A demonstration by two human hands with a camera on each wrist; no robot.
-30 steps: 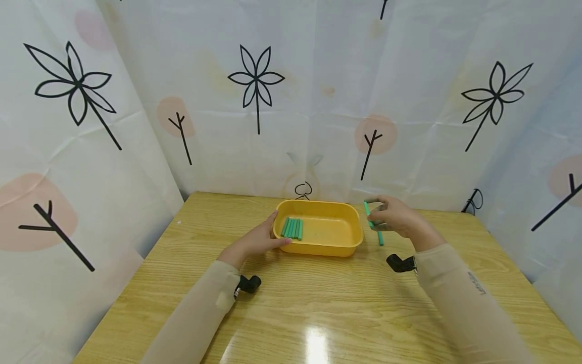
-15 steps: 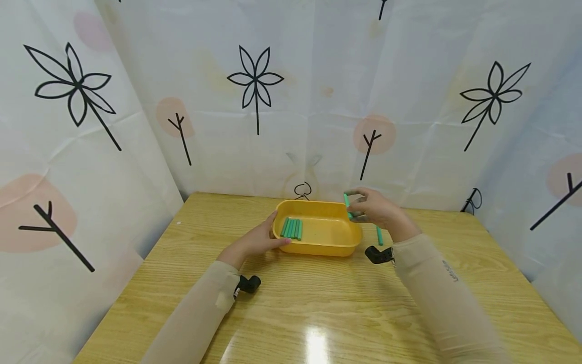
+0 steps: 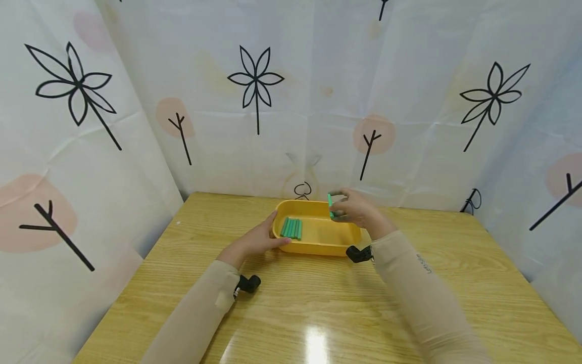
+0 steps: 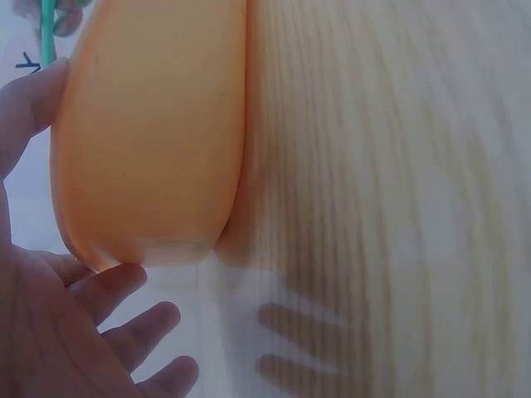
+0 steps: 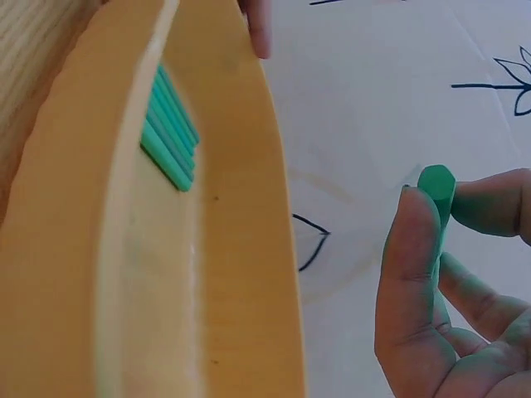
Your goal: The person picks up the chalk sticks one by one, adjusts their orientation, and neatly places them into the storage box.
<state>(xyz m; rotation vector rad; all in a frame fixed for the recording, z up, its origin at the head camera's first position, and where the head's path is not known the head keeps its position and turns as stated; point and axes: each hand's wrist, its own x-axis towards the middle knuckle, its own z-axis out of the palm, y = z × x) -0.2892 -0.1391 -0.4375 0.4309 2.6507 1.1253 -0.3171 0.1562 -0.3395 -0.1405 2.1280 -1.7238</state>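
In the head view my left hand point(image 3: 255, 241) grips the left end of a yellow plastic basin point(image 3: 313, 249), thumb along the near rim. The left wrist view shows fingertips point(image 4: 116, 286) against the basin's end point(image 4: 149, 149). Several green hexagonal sticks, apparently chalk point(image 3: 291, 228), lie side by side inside at the left. Above the basin's far side, my right hand point(image 3: 356, 208) pinches one more green chalk stick point(image 3: 330, 206) between thumb and fingers, held roughly upright. Its six-sided end point(image 5: 436, 182) shows in the right wrist view, where green dust stains the fingers.
The basin stands near the back of a wood-grain table point(image 3: 273, 313). Behind it hangs a pale cloth point(image 3: 313, 101) printed with flowers and twigs. Black wrist cameras point(image 3: 249, 284) sit at both cuffs.
My right hand has carried the chalk stick leftward, from beside the basin to above it. The other stick on the table at right is now hidden behind that arm. My left hand stays put.
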